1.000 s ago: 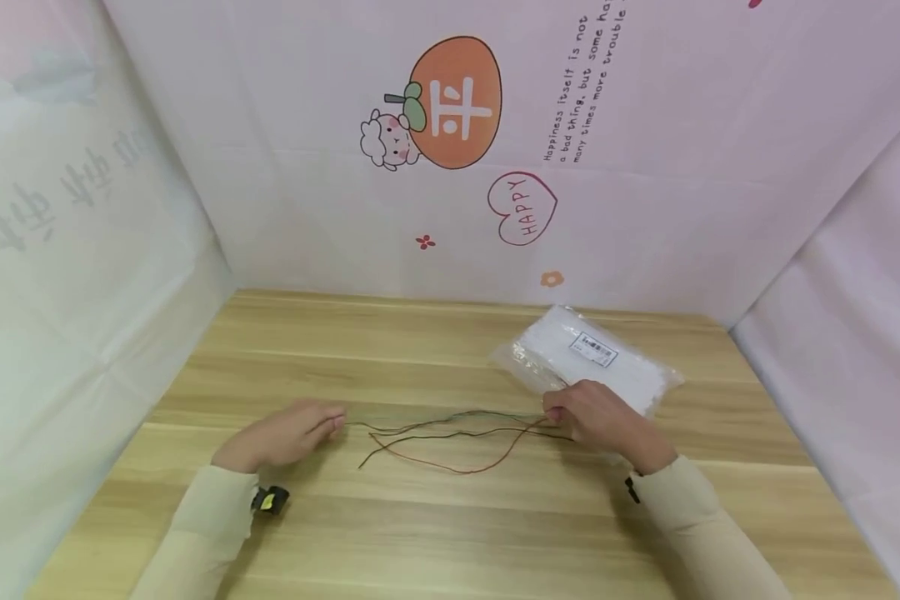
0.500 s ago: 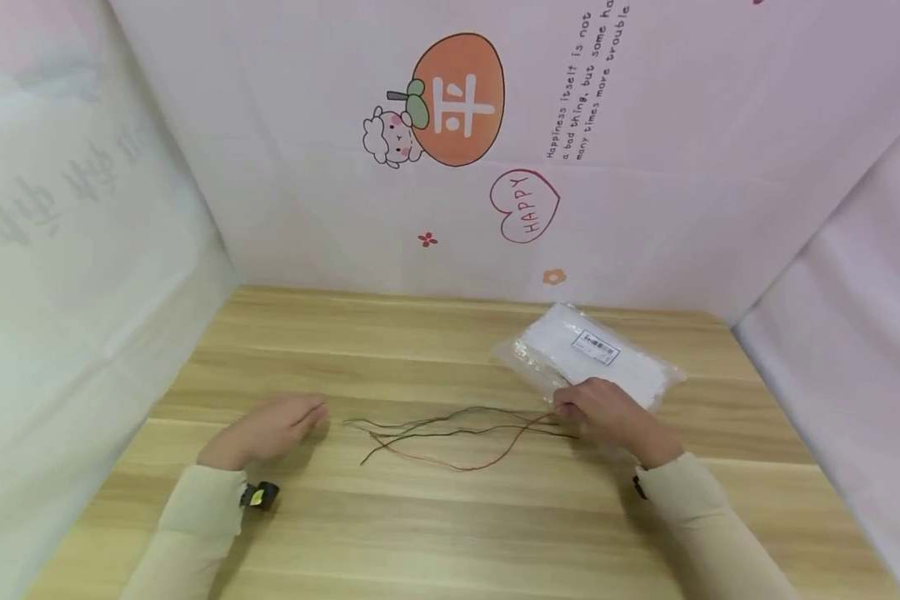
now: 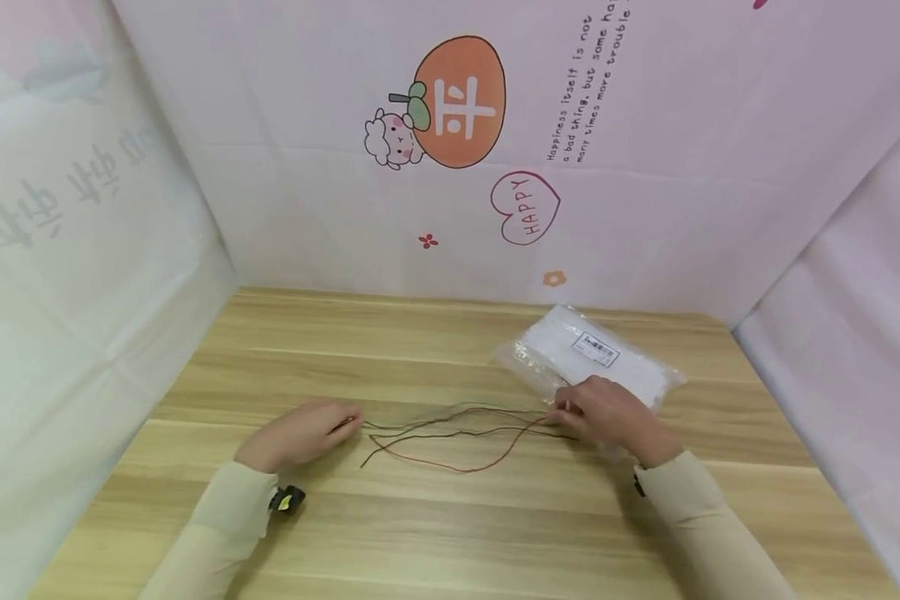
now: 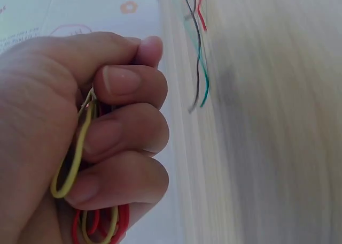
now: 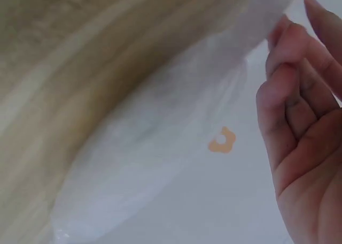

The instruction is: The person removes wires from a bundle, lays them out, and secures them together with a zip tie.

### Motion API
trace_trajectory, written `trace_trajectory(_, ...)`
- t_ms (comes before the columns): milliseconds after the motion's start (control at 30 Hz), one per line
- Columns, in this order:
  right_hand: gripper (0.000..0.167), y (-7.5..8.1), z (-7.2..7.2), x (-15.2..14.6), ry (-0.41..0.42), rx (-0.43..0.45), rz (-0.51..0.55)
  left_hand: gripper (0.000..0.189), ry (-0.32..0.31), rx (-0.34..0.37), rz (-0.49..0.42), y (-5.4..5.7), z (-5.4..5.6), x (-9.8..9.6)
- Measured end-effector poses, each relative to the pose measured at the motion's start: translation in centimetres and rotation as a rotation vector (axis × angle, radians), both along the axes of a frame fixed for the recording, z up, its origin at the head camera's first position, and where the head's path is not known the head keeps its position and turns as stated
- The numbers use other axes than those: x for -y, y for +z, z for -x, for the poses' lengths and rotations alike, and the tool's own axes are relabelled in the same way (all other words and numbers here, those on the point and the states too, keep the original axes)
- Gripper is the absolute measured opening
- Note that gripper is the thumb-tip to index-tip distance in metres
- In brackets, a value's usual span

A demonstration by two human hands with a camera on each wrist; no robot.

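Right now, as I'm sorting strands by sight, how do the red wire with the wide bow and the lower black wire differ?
Colour: the red wire is reddish; the black wire is dark. Shape: the red wire bows widely toward the bottom of the head view; the black wire runs straighter, in slight waves. Shared: both are thin and run toward the right hand.

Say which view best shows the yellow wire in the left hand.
Left wrist: close up, the yellow wire loops plainly in the curled left hand. I cannot make it out in the head view; the right wrist view shows none of it.
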State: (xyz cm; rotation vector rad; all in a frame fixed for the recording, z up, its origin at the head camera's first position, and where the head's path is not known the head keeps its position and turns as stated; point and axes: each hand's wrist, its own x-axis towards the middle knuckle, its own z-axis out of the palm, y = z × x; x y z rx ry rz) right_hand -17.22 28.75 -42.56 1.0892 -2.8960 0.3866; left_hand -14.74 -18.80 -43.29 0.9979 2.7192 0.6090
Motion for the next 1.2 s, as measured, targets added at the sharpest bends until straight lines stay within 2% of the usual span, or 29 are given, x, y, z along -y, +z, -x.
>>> trace_trajectory(167, 0.027, 0.8, -0.4, 0.4, -0.079, -0.025, -0.026, 0.025, -0.042, 0.004, -0.009, 0.4, 0.5, -2.0)
trace_trajectory(267, 0.027, 1.2, -0.6, 1.3, -0.08, -0.049, -0.006, 0.02, -0.065, 0.022, -0.039, 0.8, 0.9, -3.4)
trace_trajectory(533, 0.024, 2.1, -1.2, 5.8, 0.083, -0.12, 0.079, 0.018, -0.111, 0.01, -0.072, 0.9, 1.5, -6.4)
trace_trajectory(700, 0.021, 2.4, -1.2, 8.5, 0.185, -0.162, 0.114, 0.018, -0.132, 0.035, -0.086, 0.9, 1.6, -7.8)
trace_trajectory(967, 0.01, 3.0, -1.7, 11.9, 0.265, -0.171, 0.136, 0.014, -0.132, 0.055, -0.09, 0.8, 1.6, -9.4)
trace_trajectory(1200, 0.005, 2.7, -1.8, 13.7, 0.315, -0.27, 0.131, 0.014, -0.145, 0.049, -0.114, 0.7, 1.7, -10.3)
